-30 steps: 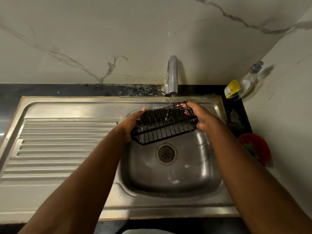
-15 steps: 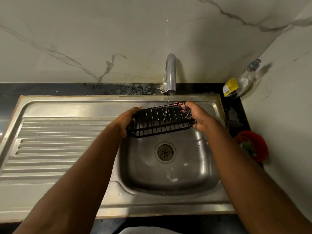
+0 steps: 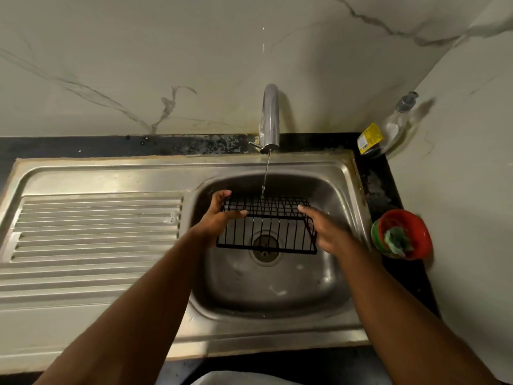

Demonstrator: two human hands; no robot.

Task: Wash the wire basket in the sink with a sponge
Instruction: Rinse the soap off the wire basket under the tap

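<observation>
Steel sink (image 3: 341,273), centre | left hand (image 3: 219,218), right hand (image 3: 324,229) grip black wire basket (image 3: 274,216) under chrome tap (image 3: 270,115) | rinsing; next needs sponge

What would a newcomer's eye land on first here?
The black wire basket over the sink, left hand gripping its left end and right hand at its right end, under a thin stream from the tap. Next, the red bowl with a green scrubber on the dark counter at right.
</observation>
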